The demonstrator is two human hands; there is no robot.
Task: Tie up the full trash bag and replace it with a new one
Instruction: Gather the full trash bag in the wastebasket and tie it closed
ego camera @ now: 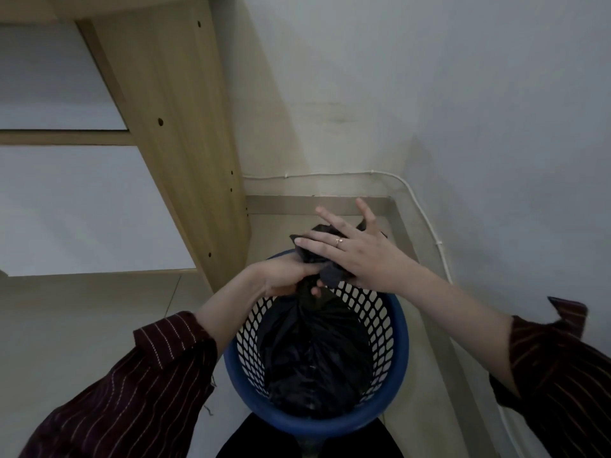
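Glossy plastic bag (314, 352) (perforated plastic bin (398, 345))

Maroon pinstriped sleeves (132, 391), gold ring (338, 241)

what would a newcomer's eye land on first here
Two hands at centre working the gathered top of a black bag: the left hand grips its neck, and the right hand lies over the bunched plastic with fingers spread. The bag sits in a blue mesh bin in a floor corner, with a wooden shelf unit to the left.
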